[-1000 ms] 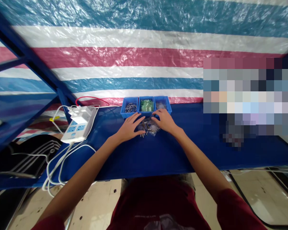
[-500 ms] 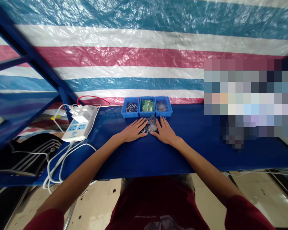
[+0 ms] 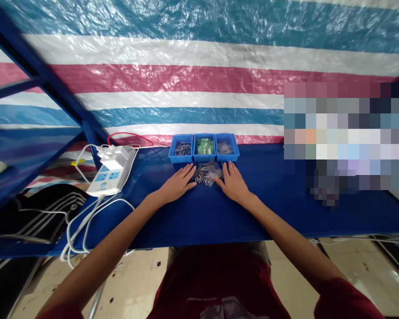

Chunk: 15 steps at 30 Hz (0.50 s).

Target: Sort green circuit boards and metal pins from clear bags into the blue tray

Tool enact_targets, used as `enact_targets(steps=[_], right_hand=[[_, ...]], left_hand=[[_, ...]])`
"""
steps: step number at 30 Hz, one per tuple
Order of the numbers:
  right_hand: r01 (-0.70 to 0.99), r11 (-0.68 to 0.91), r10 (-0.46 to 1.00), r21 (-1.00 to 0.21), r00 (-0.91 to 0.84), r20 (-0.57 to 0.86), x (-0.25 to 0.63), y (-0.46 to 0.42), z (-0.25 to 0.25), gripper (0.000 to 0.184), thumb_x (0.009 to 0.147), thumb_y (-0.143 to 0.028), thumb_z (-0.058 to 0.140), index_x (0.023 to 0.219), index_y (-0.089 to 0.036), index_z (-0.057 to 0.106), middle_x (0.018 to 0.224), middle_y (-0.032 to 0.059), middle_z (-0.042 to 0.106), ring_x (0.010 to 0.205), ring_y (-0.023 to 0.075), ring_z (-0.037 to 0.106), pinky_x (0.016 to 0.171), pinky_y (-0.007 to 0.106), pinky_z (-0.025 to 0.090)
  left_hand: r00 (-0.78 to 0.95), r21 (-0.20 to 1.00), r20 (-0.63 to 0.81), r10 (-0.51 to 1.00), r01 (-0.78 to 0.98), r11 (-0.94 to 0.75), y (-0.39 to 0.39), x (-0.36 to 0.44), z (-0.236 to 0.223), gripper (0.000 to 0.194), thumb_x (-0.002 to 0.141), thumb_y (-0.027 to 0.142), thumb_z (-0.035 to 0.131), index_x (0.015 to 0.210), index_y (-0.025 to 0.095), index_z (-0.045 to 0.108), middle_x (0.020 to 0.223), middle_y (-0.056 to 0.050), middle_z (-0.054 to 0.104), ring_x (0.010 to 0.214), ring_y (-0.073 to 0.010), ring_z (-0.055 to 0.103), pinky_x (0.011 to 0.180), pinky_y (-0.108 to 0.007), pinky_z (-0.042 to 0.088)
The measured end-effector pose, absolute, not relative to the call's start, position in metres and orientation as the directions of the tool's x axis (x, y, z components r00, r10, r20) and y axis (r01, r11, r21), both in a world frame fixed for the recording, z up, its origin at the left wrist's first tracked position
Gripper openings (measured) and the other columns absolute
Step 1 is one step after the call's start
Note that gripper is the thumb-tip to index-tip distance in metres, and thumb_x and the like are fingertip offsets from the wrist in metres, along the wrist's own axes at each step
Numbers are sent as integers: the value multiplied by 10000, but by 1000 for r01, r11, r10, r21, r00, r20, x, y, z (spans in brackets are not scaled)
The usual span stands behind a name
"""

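A small heap of clear plastic bags and thin metal pieces (image 3: 209,173) lies on the blue table (image 3: 199,217). To its left my left hand (image 3: 177,184) rests flat, fingers stretched out, just apart from the heap. On the other side my right hand (image 3: 233,182) is open, its thumb at the heap's right edge. Right behind the heap stand three blue bins in a row: the left bin (image 3: 173,158) with dark and silvery metal pieces, the middle bin (image 3: 204,158) with green-and-white items, the right bin (image 3: 231,157) with clear plastic pieces.
A white power strip (image 3: 103,184) with plugged-in adapters (image 3: 115,157) sits at the table's left, and white cables (image 3: 71,235) loop over the front edge. A blue frame post (image 3: 91,144) rises behind it. Striped sheeting (image 3: 186,79) hangs at the back. The right side is pixelated.
Both hands have drawn apart from the heap, the left one further left and the right one slightly right. More of the bags and metal pieces shows between them.
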State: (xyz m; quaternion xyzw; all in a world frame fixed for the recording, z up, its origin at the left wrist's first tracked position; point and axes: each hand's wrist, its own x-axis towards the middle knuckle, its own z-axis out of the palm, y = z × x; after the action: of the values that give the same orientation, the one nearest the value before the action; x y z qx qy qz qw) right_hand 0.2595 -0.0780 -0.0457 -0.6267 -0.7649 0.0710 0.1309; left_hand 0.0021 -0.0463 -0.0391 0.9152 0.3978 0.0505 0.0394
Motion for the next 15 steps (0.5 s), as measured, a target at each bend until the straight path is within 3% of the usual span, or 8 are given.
enact_targets(steps=[5, 15], right_hand=[[965, 193, 981, -179, -190, 37, 253, -82, -50, 816, 977, -573, 314, 1490, 61, 287, 1548, 291, 254, 1472, 366, 206, 1193, 484, 177], [965, 240, 962, -107, -222, 157, 239, -73, -50, 655, 995, -429, 360, 1431, 57, 406, 1478, 287, 399, 1417, 351, 351, 1155, 470, 262]], left_hand=[[665, 24, 70, 743, 744, -668, -57, -1, -48, 600, 1038, 418, 145, 1482, 77, 360, 1554, -146, 341, 1474, -235, 253, 1206, -413, 230], [606, -88, 181, 775, 795, -601, -52, 28, -45, 470, 1016, 303, 338, 1363, 48, 527, 1418, -189, 522, 1367, -288, 449, 1135, -424, 337]])
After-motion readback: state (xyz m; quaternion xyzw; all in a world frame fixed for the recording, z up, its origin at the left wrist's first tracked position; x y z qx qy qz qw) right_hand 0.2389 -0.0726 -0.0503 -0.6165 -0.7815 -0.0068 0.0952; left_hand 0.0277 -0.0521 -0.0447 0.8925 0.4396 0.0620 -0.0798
